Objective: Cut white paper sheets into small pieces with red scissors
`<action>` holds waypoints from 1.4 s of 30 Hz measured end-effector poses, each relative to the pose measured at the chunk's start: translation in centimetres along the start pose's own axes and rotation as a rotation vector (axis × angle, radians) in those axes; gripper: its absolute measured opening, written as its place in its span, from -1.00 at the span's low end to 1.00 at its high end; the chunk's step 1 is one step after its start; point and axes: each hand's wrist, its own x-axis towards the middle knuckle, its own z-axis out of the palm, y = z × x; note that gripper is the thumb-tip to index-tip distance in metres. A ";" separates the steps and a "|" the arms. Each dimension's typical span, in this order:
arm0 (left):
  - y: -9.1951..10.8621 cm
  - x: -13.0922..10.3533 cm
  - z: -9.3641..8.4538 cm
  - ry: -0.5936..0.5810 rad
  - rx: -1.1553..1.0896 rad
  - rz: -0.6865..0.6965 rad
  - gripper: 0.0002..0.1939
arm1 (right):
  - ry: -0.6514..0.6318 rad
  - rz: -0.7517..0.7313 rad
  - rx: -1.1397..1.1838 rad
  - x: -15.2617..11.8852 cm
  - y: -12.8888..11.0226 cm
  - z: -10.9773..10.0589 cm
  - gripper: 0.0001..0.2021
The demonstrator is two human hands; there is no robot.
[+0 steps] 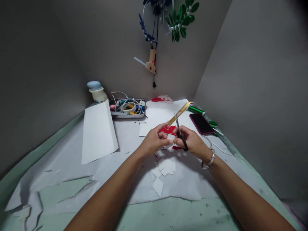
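Observation:
My right hand [191,139] grips black-handled scissors [183,142], their blades pointing up and away from me. Between the thumb and fingers of my left hand [152,140] is a small piece of white paper [170,137]. The right fingertips meet this piece at its right edge. Just beyond the hands lies red printed material [169,129], partly hidden by the fingers. A gold strip [180,112] slants away behind the scissor blades. Several cut white paper pieces [166,166] lie on the table below my hands.
A folded white sheet [98,133] stands at left, near a lidded jar [98,93] and a metal tray [128,116] of threads and tape. A phone [201,123] and green spool [196,110] lie at right. A glue gun [151,62] hangs on the wall.

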 end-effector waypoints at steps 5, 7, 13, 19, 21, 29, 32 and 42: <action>-0.4 0.1 0.2 -0.011 -0.114 -0.028 -0.51 | 0.076 -0.035 0.016 0.1 0.3 0.1 -0.75; -0.7 0.1 0.4 -0.019 -0.228 -0.058 -0.62 | 0.128 -0.034 0.028 0.2 0.5 0.1 -0.75; -1.9 0.2 1.5 0.023 -0.294 -0.130 -0.65 | 0.263 0.020 0.009 0.3 0.5 0.6 -0.73; -2.0 0.3 1.8 0.101 -0.334 -0.165 -0.72 | 0.314 0.048 -0.049 0.2 0.2 1.1 -0.73; -2.0 0.3 1.7 0.100 -0.333 -0.164 -0.73 | 0.316 0.051 -0.047 0.2 0.2 1.2 -0.74; -2.2 0.3 1.5 0.089 -0.306 -0.167 -0.71 | 0.306 0.032 0.033 0.1 0.7 1.2 -0.73; -2.1 0.3 1.5 0.090 -0.308 -0.166 -0.72 | 0.298 0.022 0.061 0.1 0.8 1.2 -0.74; -1.4 0.1 2.1 0.152 -0.347 -0.124 -0.73 | 0.337 -0.061 0.072 0.2 0.8 1.8 -0.77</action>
